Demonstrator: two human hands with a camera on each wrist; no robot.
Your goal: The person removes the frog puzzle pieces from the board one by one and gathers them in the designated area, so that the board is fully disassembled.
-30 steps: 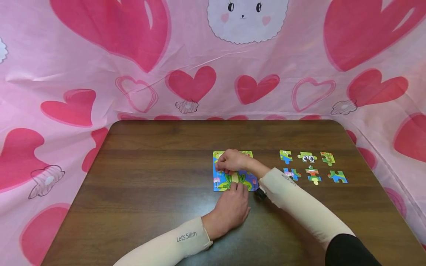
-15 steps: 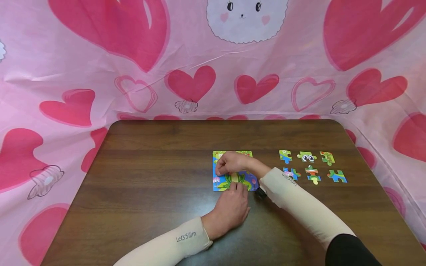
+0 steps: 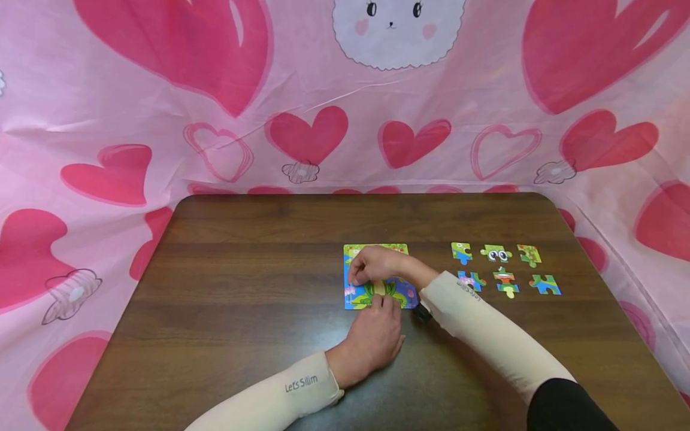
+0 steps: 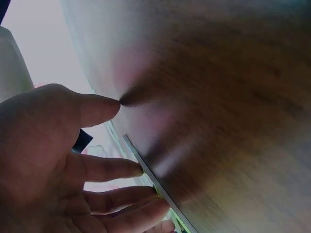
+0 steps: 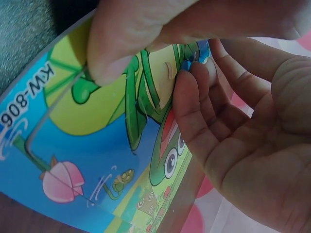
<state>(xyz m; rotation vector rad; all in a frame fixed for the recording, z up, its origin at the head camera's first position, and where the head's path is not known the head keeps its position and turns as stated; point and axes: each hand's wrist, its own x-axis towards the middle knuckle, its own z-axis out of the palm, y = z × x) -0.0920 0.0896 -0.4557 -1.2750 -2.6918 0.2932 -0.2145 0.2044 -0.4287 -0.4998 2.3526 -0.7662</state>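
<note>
A square frog jigsaw board (image 3: 349, 297) lies on the table in the head view. My left hand (image 3: 372, 336) is at its near edge, fingertips on the board; in the left wrist view the fingers (image 4: 114, 168) are fairly straight and the thumb stands apart. My right hand (image 3: 377, 263) lies over the board's left and middle, fingers curled. In the right wrist view, a small blue bit of a puzzle piece (image 5: 204, 47) shows between its thumb and fingertips; most of it is hidden. The printed frog (image 5: 167, 158) is partly covered by both hands.
Several loose puzzle pieces lie in two rows right of the board, among them one with eyes (image 3: 496, 254) and one with a blue and green print (image 3: 546, 285). They rest on the brown wooden table (image 3: 242, 269). Pink heart-print cloth (image 3: 377, 90) hangs behind.
My right hand's fingers have drawn in slightly and sit a little lower on the board than a second ago. My left hand and the loose pieces keep their places.
</note>
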